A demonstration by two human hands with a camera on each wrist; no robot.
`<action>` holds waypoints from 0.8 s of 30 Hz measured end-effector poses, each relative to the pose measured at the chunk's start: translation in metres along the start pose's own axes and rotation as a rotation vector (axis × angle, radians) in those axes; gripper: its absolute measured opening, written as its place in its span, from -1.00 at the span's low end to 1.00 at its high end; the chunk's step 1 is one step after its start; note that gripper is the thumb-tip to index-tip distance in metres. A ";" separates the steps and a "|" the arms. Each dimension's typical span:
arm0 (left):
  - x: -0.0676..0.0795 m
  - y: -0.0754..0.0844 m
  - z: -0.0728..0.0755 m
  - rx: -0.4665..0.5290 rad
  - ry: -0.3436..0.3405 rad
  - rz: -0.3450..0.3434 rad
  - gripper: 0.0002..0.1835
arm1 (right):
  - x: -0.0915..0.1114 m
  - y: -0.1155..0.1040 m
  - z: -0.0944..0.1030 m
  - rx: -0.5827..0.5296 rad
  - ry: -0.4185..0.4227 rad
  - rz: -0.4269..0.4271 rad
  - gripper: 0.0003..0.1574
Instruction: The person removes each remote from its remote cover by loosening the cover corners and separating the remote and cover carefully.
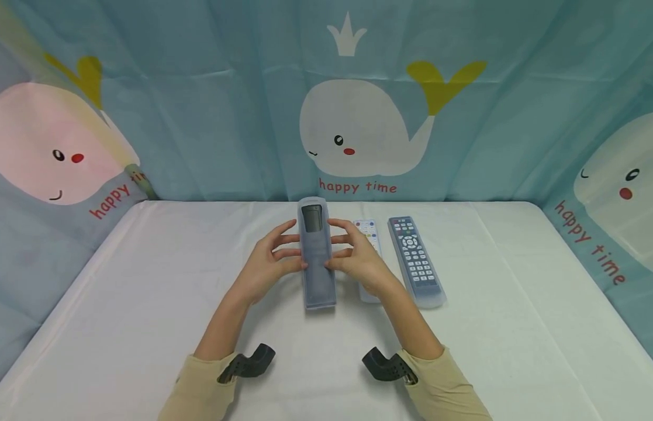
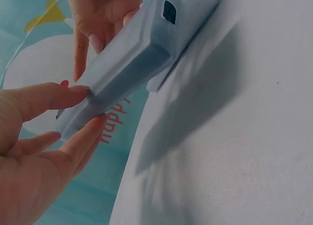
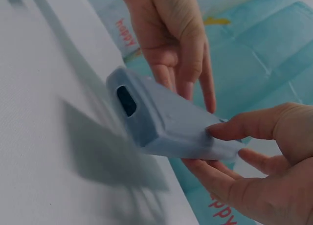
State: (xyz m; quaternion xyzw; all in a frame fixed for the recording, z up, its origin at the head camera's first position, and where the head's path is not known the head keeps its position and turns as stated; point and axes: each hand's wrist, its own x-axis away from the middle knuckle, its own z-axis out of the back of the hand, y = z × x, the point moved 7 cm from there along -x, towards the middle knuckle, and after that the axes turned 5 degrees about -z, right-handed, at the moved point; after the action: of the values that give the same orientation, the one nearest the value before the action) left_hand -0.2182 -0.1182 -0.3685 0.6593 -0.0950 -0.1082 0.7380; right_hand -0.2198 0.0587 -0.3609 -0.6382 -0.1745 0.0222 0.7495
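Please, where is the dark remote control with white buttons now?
In the head view, the dark remote control lies on the white table, to the right of the right hand and the partly hidden white remote.

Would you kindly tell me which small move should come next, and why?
Perhaps lower the translucent remote cover onto the white tablecloth, left of the white remote: the left hand and right hand hold it raised, and its shadow falls apart from it.

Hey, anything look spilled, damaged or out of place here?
Nothing stands out. The held translucent case shows no visible damage, the white remote and gray remote lie on the table, and no spill shows.
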 end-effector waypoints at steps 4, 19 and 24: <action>0.001 -0.001 -0.001 -0.017 -0.010 -0.004 -0.02 | 0.001 -0.001 -0.001 0.026 -0.008 0.022 0.06; 0.003 0.004 -0.001 -0.128 0.001 -0.029 0.01 | 0.002 -0.002 -0.004 0.060 0.019 0.034 0.13; 0.005 0.008 0.000 -0.146 0.022 -0.069 -0.10 | 0.002 -0.003 -0.005 0.055 0.036 0.043 0.11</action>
State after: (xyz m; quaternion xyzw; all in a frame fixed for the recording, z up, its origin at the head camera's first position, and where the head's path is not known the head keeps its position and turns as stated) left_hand -0.2135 -0.1189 -0.3602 0.6077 -0.0560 -0.1327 0.7810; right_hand -0.2173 0.0543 -0.3577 -0.6212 -0.1463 0.0317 0.7692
